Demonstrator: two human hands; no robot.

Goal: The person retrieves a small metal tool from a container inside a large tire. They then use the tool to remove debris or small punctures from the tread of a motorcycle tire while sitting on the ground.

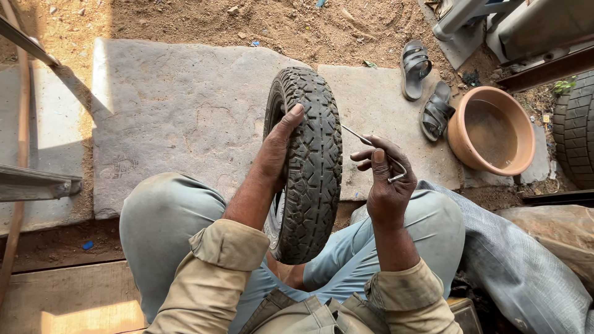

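Observation:
A small black tyre with a knobbly tread stands upright between my knees. My left hand grips its left side, thumb laid over the top of the tread. My right hand is just right of the tyre and pinches a thin metal wire tool with a looped end. The tool's straight tip points at the tread, close to its right edge; I cannot tell if it touches.
Grey stone slabs lie ahead on sandy ground. A pair of dark sandals and a terracotta basin sit to the right. Another tyre is at the far right edge. A grey woven sack lies beside my right leg.

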